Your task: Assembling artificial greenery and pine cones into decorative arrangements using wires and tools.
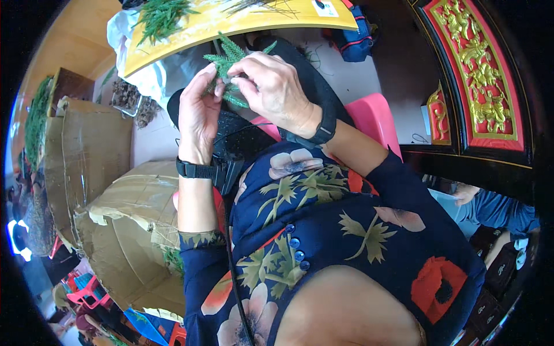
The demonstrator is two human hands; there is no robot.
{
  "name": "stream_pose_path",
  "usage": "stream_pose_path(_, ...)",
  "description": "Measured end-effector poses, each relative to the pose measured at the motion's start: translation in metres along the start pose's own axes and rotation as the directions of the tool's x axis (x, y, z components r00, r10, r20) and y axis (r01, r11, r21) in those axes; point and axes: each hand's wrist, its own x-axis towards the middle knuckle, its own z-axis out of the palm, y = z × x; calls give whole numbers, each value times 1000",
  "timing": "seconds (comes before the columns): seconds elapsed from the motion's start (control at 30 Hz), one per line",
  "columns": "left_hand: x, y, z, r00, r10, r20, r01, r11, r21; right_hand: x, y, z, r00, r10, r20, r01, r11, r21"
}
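Above my lap, near the table's front edge, is a green artificial pine sprig (231, 53) with several needled tips fanning out. My left hand (197, 109) is closed around its lower left side, thumb and fingertips against the greenery. From the right, my right hand (274, 92) pinches the sprig near its middle with thumb and forefinger. Its centre is partly hidden behind my fingers. Each wrist wears a black strap, and a dark cable runs down from beside the left one.
A yellow table (254, 22) ahead bears a pile of green sprigs (163, 17) and thin brown stems (259, 6). Open cardboard boxes (92, 144) stand at left. A pink stool (375, 118) is under me. A blue bag (353, 40) lies beyond. Another person's sleeve (502, 210) shows at right.
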Motion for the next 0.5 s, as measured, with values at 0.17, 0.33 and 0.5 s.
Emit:
stream_pose_path(0.17, -5, 1, 10, 999, 44, 14, -46, 992, 120, 4, 2, -5, 1000, 29, -1, -29, 999, 41)
stream_pose_path(0.33, -3, -10, 11, 983, 183, 32, -181, 912, 368, 4, 2, -7, 999, 49, -10, -49, 999, 14)
stream_pose_path(0.5, -3, -18, 8, 941, 332, 61, -317, 806, 500, 3, -6, -12, 994, 112, -8, -112, 994, 8)
